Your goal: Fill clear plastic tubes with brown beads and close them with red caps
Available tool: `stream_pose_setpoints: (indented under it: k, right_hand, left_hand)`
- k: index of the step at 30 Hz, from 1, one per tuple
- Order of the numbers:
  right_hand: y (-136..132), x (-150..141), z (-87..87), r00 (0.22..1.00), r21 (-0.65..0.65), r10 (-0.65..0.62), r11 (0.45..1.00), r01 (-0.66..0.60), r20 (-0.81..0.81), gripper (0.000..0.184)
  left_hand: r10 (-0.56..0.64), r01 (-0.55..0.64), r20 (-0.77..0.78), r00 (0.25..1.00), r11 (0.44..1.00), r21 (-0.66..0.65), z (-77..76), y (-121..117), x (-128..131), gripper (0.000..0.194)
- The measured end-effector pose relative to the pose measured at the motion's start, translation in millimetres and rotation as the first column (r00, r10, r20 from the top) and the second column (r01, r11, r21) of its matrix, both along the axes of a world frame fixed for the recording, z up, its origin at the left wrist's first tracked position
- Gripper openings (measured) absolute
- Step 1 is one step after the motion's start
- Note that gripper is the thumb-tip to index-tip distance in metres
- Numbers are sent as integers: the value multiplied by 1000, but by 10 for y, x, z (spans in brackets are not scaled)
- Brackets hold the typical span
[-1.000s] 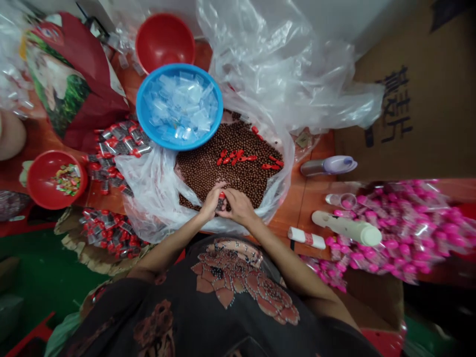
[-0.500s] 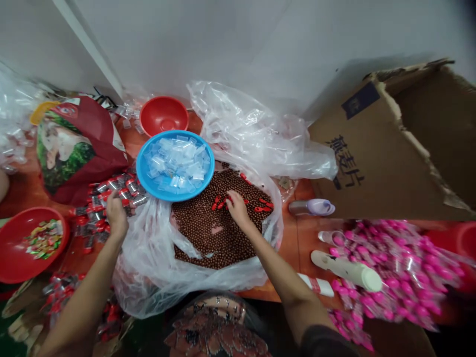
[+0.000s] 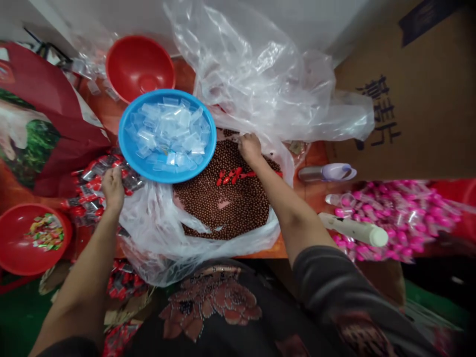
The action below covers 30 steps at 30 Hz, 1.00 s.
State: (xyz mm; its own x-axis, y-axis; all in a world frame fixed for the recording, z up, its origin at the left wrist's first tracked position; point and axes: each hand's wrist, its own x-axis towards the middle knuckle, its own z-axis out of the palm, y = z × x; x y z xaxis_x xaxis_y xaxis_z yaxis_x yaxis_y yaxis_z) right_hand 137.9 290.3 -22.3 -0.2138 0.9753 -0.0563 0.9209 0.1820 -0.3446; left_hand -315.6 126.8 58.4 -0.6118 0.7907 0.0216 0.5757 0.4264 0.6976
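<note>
Pellets (image 3: 245, 210), brown and round, lie heaped on clear plastic (image 3: 158, 218). The right hand (image 3: 250, 147) is near their far edge, the left hand (image 3: 112, 189) at red-capped containers (image 3: 92, 173); whether either grip is spread or pinching something, I cannot tell.

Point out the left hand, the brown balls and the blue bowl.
Left hand (image 3: 113, 188), head view: back of the hand.
Brown balls (image 3: 240, 208), head view: near half of heap.
Blue bowl (image 3: 137, 166), head view: inner wall.
</note>
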Motion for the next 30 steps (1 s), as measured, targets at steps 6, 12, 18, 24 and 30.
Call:
stream_pose_setpoints:
  k: [6, 12, 18, 24, 30]
  right_hand:
    - [-1219, 256, 10, 860, -179, -260, 963, 199, -439, 44]
    - [-2708, 457, 116, 959, -463, -262, 867, 185, -109, 36]
    - [-2567, 361, 95, 958, -484, -279, 831, 273, 62, 25]
    - [-2243, 355, -89, 898, -426, -414, 847, 319, -150, 26]
    - [-2247, 275, -217, 729, -483, -534, 817, 316, -428, 31]
  left_hand:
    - [94, -92, -83, 992, 995, 25, -32, 124, -79, 32]
    - [198, -136, -193, 961, 947, 292, -21, 74, -6, 25]
    - [-24, 6, 130, 991, 990, 144, -113, -686, 1531, 25]
    - [-285, 492, 671, 684, 860, -137, -759, -1049, 2982, 25]
    - [-117, 488, 785, 609, 835, -254, -963, -665, 3449, 25]
